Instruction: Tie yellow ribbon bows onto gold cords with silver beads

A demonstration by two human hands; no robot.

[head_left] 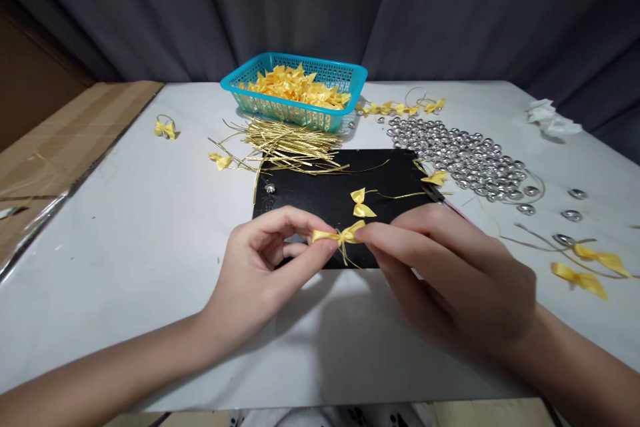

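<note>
Over the front of a black mat (310, 193), both hands pinch one yellow ribbon bow (345, 235). My left hand (273, 260) is closed on the bow's left loop with thumb and index finger. On the other loop, my right hand (450, 267) is closed, fingertips pressed together. A thin gold tie hangs from the bow's knot. Just behind it, a second yellow bow (361, 203) lies on the mat. Near my right knuckles, the dark tip of a tool (433, 193) shows; my hand hides part of it.
A blue basket (295, 105) of yellow bows stands at the back. Before it lies a heap of gold ties (287, 140). Many silver beads (460, 153) spread to the right, with loose bows (580, 279) nearer. Cardboard (100, 140) borders the left; crumpled white tissue (553, 119) lies far right.
</note>
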